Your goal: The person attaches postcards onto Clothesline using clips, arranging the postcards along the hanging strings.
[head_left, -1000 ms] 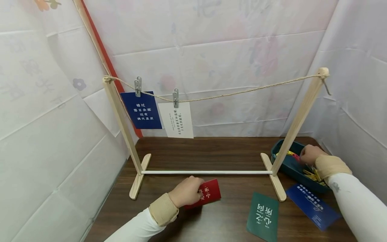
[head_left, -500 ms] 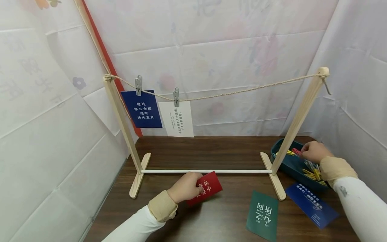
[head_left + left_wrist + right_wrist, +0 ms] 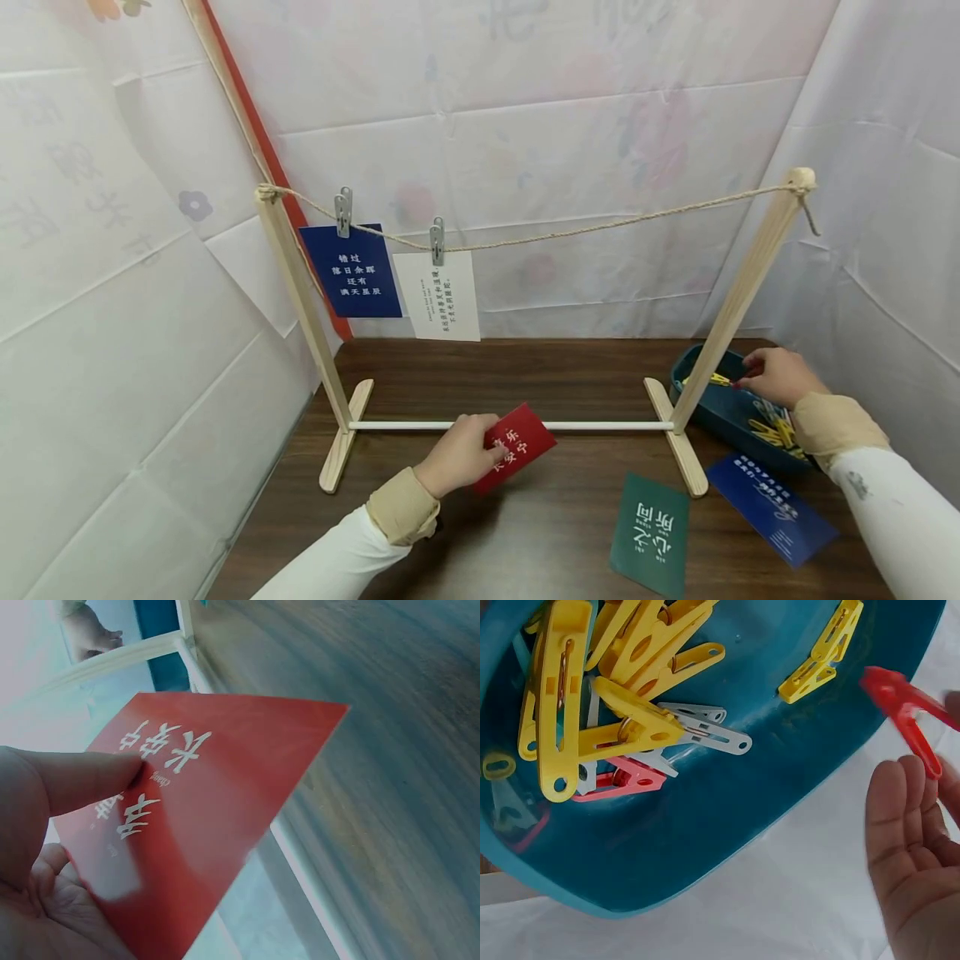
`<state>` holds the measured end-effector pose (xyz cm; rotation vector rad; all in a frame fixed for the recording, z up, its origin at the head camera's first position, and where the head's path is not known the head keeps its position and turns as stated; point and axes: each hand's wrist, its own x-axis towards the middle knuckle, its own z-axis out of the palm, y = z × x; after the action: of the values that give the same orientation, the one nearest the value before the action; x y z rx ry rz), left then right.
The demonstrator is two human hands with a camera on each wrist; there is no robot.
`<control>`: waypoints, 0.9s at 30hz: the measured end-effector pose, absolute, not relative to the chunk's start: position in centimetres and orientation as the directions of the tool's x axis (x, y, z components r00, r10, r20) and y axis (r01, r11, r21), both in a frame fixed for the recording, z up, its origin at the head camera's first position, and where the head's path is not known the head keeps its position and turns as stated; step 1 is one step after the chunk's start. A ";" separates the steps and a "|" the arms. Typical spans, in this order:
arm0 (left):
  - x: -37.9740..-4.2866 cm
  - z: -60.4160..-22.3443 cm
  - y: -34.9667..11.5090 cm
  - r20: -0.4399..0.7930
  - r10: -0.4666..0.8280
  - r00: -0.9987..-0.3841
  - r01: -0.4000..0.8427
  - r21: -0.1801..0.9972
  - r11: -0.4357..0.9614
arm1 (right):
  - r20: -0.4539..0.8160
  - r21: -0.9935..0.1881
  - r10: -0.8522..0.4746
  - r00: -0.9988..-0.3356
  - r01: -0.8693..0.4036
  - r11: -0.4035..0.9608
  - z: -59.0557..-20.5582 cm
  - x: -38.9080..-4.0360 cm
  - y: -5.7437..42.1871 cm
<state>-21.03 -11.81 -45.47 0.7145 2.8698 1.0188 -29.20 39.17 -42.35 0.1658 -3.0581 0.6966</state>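
Observation:
My left hand (image 3: 461, 456) pinches a red card (image 3: 521, 442) with white characters above the table; in the left wrist view the thumb lies on the printed face of the card (image 3: 225, 780). Over the teal tray (image 3: 738, 425) at the right, my right hand (image 3: 782, 379) holds a red clothespin, seen best in the right wrist view as the red clothespin (image 3: 904, 712) between fingers and thumb. Several yellow clothespins (image 3: 652, 652), with some grey and pink ones, lie in that tray. A blue card (image 3: 352, 271) and a white card (image 3: 438, 296) hang from the rope by grey clothespins.
A rope (image 3: 570, 236) sags between two wooden posts (image 3: 742, 300) joined low down by a white rod (image 3: 600, 426). A green card (image 3: 651, 533) and another blue card (image 3: 772, 508) lie on the brown table (image 3: 540, 533). White sheeting walls surround it.
My left hand has raised the red card slightly and tilted it up. My right hand has come up a little from inside the tray with the red clothespin.

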 end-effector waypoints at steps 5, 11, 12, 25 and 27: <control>-21.1 -44.9 -11.6 0.179 0.391 -0.903 0.406 0.654 0.638 | 0.064 -0.447 -0.099 -0.993 -0.117 0.887 -42.0 -28.7 39.1; -21.3 -44.0 -11.5 0.213 0.358 -0.909 0.396 0.705 0.589 | 0.097 -0.445 -0.085 -0.992 -0.119 0.887 -41.9 -28.0 39.1; -21.3 -43.9 -11.5 0.217 0.353 -0.910 0.393 0.720 0.572 | 0.102 -0.443 -0.084 -0.991 -0.121 0.888 -41.9 -28.0 39.1; -21.6 -42.9 -11.2 0.314 0.297 -0.902 0.420 0.801 0.427 | 0.242 -0.422 -0.043 -0.969 -0.145 0.895 -41.6 -27.0 38.6; -21.7 -42.9 -11.2 0.322 0.290 -0.901 0.421 0.812 0.404 | 0.264 -0.430 -0.035 -0.964 -0.150 0.890 -41.5 -26.8 38.5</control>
<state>-21.67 -11.15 -42.89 0.6970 2.7391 1.6477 -26.79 38.47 -41.50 0.1399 -2.8082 0.6677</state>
